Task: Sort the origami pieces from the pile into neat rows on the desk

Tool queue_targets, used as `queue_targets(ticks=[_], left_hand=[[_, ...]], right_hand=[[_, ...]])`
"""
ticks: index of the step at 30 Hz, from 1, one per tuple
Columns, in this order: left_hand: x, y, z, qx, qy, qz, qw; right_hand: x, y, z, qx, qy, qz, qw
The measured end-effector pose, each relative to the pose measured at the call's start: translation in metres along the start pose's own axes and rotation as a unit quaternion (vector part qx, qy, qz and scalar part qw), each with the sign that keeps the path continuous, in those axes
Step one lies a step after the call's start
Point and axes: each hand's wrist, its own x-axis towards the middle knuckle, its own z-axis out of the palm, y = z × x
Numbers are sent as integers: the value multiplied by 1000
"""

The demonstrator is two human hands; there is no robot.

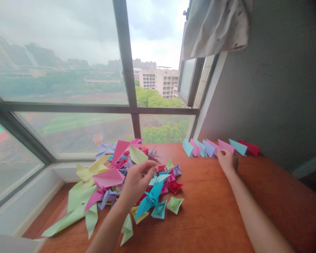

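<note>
A heap of coloured origami pieces point(116, 175) lies on the left part of a reddish wooden table point(205, 211). My left hand point(137, 181) hovers over the heap with fingers curled in a pinch above a blue folded crane point(151, 200); what it pinches I cannot make out. Along the wall stands a row of folded paper triangles point(216, 147) in blue, pink, lilac and red. My right hand point(227, 160) reaches to that row, fingers closed at the lower edge of a pink triangle point(225, 146).
A large window point(94, 105) with a grey frame rises behind the table's far edge. A grey wall point(279, 88) bounds the right side, and a pale curtain point(216, 28) hangs above. Green paper planes point(76, 211) lie near the table's left front edge.
</note>
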Motion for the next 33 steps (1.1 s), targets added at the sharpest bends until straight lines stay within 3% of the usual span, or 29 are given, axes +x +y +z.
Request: queue_targets(ticks=[6,13,15,18,21,24,26,33], left_hand=[[-2,0,2,47,-15,19,999],[0,-4,-7,150,36,57,986],[2,-5,-19,186,59,65,979],[4,-11,-53,247,109,48,962],[3,-25,-97,327,151,-47,932],[-1,-44,-131,384,104,-137,907],[-4,-55,-142,375,51,-158,912],[-7,-59,-144,361,-66,-215,905]], right_hand=[[-32,-17,-8,77,-42,-46,995],[-82,-38,11,128,-157,-144,969],[-87,-40,15,119,-166,-165,965],[-88,-42,16,103,-169,-180,964],[-88,-42,15,103,-170,-185,962],[-87,-42,14,112,-167,-187,962],[-87,-41,15,117,-166,-189,961],[-89,-44,12,135,-168,-196,957]])
